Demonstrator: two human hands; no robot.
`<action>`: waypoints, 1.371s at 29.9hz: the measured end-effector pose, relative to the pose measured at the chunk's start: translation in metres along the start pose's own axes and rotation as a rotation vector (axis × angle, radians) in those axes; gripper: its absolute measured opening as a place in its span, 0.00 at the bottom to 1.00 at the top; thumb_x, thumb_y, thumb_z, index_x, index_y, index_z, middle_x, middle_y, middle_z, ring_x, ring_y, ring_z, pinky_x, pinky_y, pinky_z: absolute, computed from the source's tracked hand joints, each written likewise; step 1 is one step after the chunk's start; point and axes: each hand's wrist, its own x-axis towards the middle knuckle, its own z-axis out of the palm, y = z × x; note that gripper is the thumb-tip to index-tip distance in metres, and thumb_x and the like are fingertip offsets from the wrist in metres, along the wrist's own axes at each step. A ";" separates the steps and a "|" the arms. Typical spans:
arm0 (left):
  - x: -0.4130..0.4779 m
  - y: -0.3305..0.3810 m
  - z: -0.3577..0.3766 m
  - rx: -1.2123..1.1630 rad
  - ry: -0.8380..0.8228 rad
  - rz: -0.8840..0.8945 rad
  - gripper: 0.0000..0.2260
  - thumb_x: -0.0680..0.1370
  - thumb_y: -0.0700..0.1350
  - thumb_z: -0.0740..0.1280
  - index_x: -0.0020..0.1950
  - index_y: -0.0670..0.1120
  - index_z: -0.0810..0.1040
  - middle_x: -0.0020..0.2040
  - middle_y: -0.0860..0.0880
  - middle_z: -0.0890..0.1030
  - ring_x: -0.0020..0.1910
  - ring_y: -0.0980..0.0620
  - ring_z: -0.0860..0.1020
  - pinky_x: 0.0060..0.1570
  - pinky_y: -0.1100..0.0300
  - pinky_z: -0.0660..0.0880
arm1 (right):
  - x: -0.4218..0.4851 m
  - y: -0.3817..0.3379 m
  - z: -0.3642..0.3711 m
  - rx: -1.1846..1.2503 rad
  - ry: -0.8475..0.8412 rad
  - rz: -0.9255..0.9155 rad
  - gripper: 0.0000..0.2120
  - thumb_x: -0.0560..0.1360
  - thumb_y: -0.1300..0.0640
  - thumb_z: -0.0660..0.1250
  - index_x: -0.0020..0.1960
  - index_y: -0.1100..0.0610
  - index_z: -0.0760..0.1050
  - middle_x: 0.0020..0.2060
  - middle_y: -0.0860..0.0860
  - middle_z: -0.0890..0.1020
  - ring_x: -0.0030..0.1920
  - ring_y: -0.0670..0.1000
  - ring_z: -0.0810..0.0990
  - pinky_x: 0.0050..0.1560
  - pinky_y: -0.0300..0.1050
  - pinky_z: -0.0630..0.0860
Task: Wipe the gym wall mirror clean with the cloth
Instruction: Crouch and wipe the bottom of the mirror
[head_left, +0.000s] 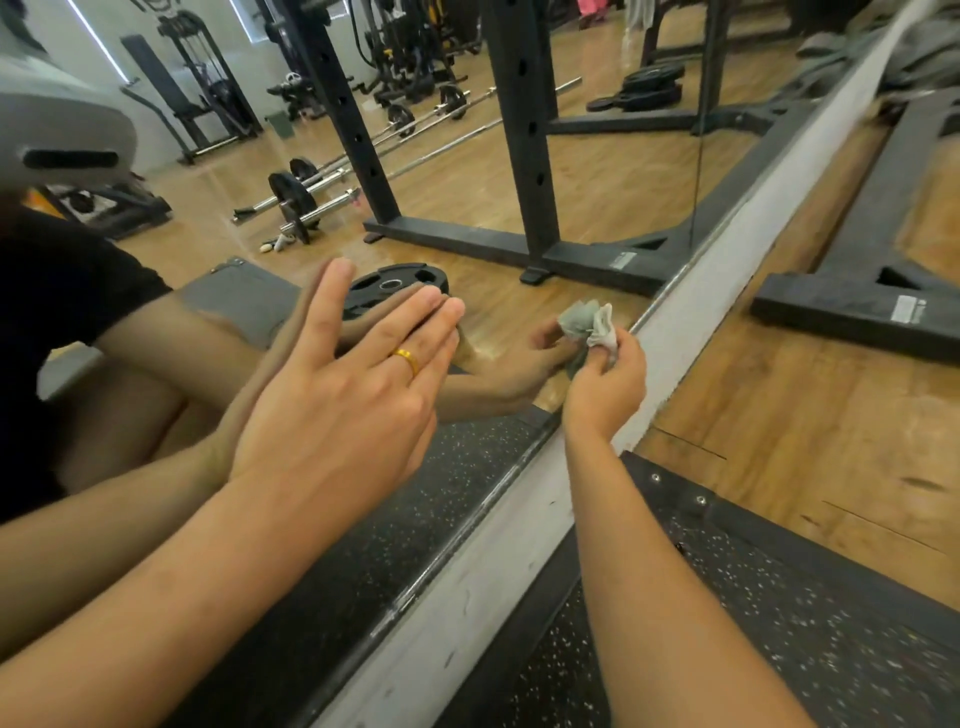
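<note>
The wall mirror (597, 171) fills the upper left of the head view, and its grey bottom edge (691, 312) runs diagonally. My left hand (358, 379) is flat with straight fingers, its fingertips against the glass and meeting their reflection. A gold ring sits on one finger. To the right, my right hand (605, 374) grips a crumpled grey-green cloth (602, 325) low on the mirror, near its bottom edge. The cloth's reflection shows just to its left.
A black squat rack base (852, 306) stands on the wood floor at right. A speckled black rubber mat (753, 613) lies below my arms. The mirror reflects barbells, weight plates and gym machines.
</note>
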 end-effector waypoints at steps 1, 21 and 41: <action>0.000 0.000 -0.001 -0.003 -0.003 -0.001 0.23 0.83 0.48 0.55 0.76 0.41 0.73 0.80 0.44 0.66 0.80 0.46 0.63 0.77 0.31 0.43 | 0.003 -0.002 -0.002 0.002 -0.018 -0.005 0.11 0.83 0.60 0.64 0.63 0.55 0.80 0.54 0.45 0.80 0.54 0.45 0.77 0.54 0.36 0.69; 0.003 0.001 -0.015 -0.013 -0.109 0.029 0.38 0.82 0.51 0.27 0.79 0.43 0.67 0.82 0.45 0.61 0.82 0.46 0.56 0.76 0.30 0.38 | -0.105 -0.013 -0.027 -0.007 -0.177 -0.090 0.10 0.84 0.53 0.62 0.63 0.54 0.77 0.54 0.48 0.80 0.54 0.50 0.78 0.57 0.54 0.76; -0.117 -0.020 -0.072 -0.193 0.065 -0.026 0.20 0.82 0.46 0.61 0.73 0.41 0.77 0.75 0.43 0.74 0.78 0.42 0.68 0.78 0.36 0.41 | -0.207 -0.021 -0.042 0.103 -0.158 -0.080 0.11 0.83 0.58 0.65 0.64 0.56 0.78 0.56 0.48 0.80 0.58 0.50 0.77 0.58 0.51 0.75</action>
